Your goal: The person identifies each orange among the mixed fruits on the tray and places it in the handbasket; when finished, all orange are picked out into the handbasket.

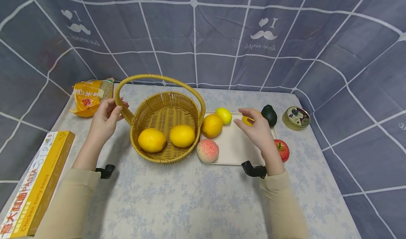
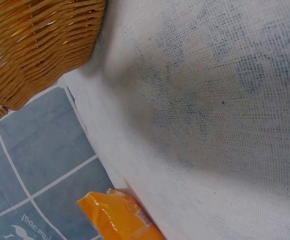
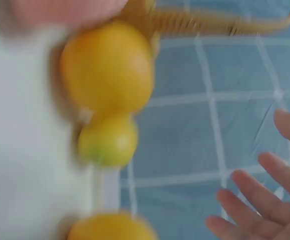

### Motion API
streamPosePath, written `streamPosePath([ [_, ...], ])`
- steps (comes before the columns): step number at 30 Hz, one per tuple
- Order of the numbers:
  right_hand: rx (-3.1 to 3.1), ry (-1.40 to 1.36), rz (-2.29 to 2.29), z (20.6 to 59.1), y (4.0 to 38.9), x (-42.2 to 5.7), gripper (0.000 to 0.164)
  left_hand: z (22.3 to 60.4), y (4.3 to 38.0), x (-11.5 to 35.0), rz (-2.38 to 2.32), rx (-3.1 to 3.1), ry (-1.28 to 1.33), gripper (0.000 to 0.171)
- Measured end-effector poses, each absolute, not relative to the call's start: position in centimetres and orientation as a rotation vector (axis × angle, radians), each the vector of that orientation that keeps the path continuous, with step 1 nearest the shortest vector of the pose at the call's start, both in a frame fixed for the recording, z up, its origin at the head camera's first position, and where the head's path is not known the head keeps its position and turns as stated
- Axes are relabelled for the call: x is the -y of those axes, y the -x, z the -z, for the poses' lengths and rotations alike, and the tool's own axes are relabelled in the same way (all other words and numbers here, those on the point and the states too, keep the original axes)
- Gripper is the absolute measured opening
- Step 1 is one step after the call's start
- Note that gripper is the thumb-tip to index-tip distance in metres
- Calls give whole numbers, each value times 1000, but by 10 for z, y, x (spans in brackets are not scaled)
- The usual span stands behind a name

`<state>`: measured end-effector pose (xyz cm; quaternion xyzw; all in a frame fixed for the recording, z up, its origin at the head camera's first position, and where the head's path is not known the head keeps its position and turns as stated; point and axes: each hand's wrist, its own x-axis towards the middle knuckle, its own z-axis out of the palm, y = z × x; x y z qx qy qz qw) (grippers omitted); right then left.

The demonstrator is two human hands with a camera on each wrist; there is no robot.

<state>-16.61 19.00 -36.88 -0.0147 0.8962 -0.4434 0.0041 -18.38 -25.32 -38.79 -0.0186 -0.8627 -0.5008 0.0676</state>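
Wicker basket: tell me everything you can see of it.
The wicker basket is round, golden-brown and open-topped, with woven sides and one tall arched handle. It appears to stand upright on the table. The left hand holds the handle's left side. Two yellow fruits lie inside, toward the near rim. Whether it touches the tray at its right is unclear.

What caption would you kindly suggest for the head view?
Left hand gripping a basket of yellow fruit, right hand above a cream tray.

Legible markings
Long yellow-and-white cardboard box (image 1: 47,182): "意大利面 PASTA", "Chicken curry sauce". Blue-grey, white-gridded fabric curtain (image 1: 220,29): mirrored "love simple", letter "I", heart and moustache signs. Orange plastic bag (image 1: 87,99): Chinese characters, partly legible. Round gold tin (image 1: 296,118): label illegible.
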Motion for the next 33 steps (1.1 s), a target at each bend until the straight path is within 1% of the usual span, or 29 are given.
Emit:
streamPosePath([
  [5, -2929, -319, 1378, 382, 178, -209, 46, 391, 184, 253, 1515, 2594, 50, 45],
  [8, -2936, -471, 1380, 389, 184, -216, 46, 392, 185, 253, 1519, 2594, 47, 44],
  [14, -2913, -546, 1341, 403, 195, -219, 57, 393, 185, 254, 1531, 2586, 51, 41],
  [19, -2925, -643, 1314, 416, 202, -216, 64, 393, 186, 253, 1540, 2595, 31, 45],
  [27, -2913, -784, 1280, 424, 207, -209, 69, 391, 185, 251, 1543, 2583, 21, 49],
  [33, -2909, -811, 1232, 426, 206, -205, 71, 390, 185, 252, 1562, 2564, 35, 47],
])
